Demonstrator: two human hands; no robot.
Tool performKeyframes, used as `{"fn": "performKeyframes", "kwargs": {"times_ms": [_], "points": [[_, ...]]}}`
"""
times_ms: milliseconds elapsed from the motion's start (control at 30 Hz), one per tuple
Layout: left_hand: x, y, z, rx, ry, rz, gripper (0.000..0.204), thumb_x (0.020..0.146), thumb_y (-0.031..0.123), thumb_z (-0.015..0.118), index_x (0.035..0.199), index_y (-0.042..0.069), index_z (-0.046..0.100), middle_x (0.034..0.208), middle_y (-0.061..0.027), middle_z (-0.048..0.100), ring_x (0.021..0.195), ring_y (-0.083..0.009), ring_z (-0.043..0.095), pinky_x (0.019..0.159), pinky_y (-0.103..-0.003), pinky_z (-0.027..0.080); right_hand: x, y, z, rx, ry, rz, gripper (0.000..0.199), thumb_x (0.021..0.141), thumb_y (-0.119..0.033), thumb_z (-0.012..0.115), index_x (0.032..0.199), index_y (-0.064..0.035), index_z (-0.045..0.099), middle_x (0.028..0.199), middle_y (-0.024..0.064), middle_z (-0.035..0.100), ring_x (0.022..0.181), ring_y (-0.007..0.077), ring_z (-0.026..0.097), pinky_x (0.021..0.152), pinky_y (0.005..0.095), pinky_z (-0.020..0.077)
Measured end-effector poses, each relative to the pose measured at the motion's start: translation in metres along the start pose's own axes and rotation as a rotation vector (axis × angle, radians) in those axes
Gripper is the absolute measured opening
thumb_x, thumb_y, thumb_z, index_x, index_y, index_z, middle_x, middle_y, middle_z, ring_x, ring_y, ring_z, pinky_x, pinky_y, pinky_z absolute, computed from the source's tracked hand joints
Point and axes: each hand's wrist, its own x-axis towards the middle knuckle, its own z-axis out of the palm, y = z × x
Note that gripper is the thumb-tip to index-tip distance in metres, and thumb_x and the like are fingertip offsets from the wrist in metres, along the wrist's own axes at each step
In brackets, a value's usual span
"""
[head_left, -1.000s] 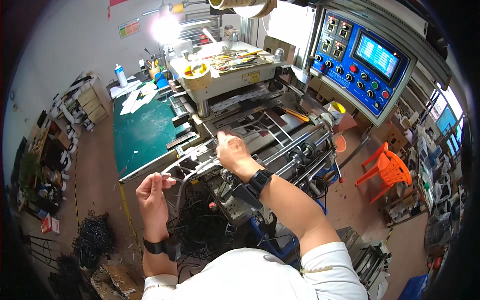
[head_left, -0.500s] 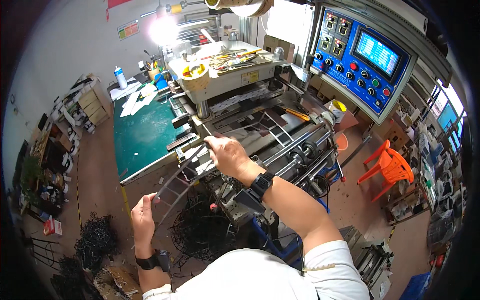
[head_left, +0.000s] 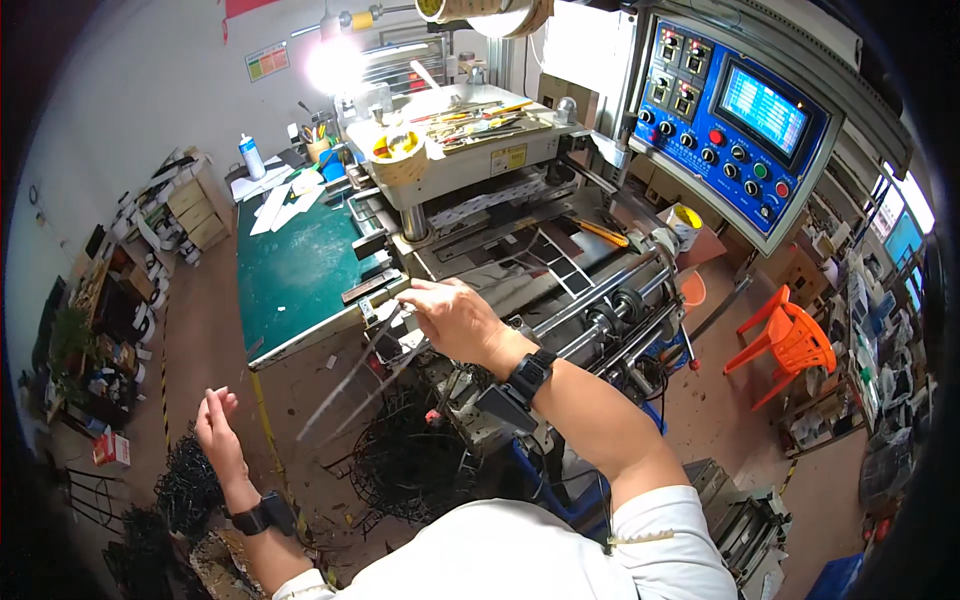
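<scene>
Wall [head_left: 130,110]: light grey, bearing a coloured chart [head_left: 268,62]. Lamp [head_left: 333,66] — lit, glaring, before the wall. Floor [head_left: 215,320]: brownish, marked with a yellow line [head_left: 263,410]. Drawer cabinet [head_left: 190,200]: left. Orange plastic chair [head_left: 798,338] — right. Window [head_left: 903,240]: bright, far right.

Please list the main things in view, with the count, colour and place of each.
Strip: one, grey, blurred, left of centre
Machine: one, pale grey, centre
Control panel: one, blue, upper right
Lamp: one, white, lit, upper left
Table: one, green top, left
Bottle: one, mostly white, table's back
Chair: one, orange, right
Scrap heaps: at least two, black, low in view
Right hand: one, bare, at strip's upper end
Left hand: one, bare, lower left, apart from strip
</scene>
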Motion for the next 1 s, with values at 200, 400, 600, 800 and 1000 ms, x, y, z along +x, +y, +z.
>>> {"fn": "performKeyframes", "kwargs": {"times_ms": [200,400,600,800,1000], "points": [[-0.051,0.046,0.084,-0.067,-0.465,0.077,0.029,0.103,0.025,0.057,0.111,-0.001,0.068,0.101,-0.0087,0.071,0.099,-0.0133,0.065,0.091,-0.026,0.05,0.004,-0.002,-0.004,0.147,-0.041,-0.106,0.039,0.083,-0.002,0.061,0.122,-0.0048,0.06,0.114,0.0146,0.066,0.108,0.0306,0.063,0.096,0.0405,0.0462],[-0.012,0.093,0.185,-0.241,-0.832,0.153,0.024,0.103,0.015,0.054,0.116,-0.003,0.064,0.1,-0.0032,0.066,0.094,-0.009,0.06,0.083,-0.023,0.048,0.001,-0.008,-0.007,0.107,0.046,-0.129,0.034,0.086,-0.007,0.059,0.119,-0.0042,0.059,0.108,0.0129,0.068,0.106,0.0284,0.063,0.092,0.0409,0.0475],[0.035,0.113,0.265,0.234,-1.343,0.055,0.038,0.095,0.04,0.067,0.101,0.002,0.069,0.089,0.0003,0.067,0.08,-0.0067,0.06,0.072,-0.024,0.049,-0.007,-0.043,0.001,0.109,0.026,-0.114,0.016,0.088,-0.017,0.058,0.093,-0.0016,0.061,0.086,0.0149,0.065,0.084,0.0306,0.065,0.08,0.0423,0.049],[0.034,0.096,0.3,0.612,-1.375,0.347,0.049,0.086,0.049,0.073,0.08,0.001,0.071,0.063,0.0007,0.06,0.058,-0.007,0.048,0.051,-0.029,0.04,-0.022,-0.05,0.0,0.077,0.045,-0.1,0.028,0.084,-0.015,0.06,0.107,0.0007,0.063,0.092,0.0147,0.065,0.096,0.0303,0.063,0.09,0.042,0.0455],[0.047,0.076,0.282,0.46,-1.334,0.223,0.032,0.088,0.023,0.074,0.108,0.0,0.066,0.086,-0.0036,0.069,0.075,-0.0102,0.063,0.066,-0.026,0.049,-0.036,-0.056,-0.002,0.048,0.084,-0.068,0.042,0.083,-0.016,0.061,0.12,0.0027,0.06,0.118,0.02,0.064,0.117,0.0314,0.059,0.102,0.0417,0.0427]]}}
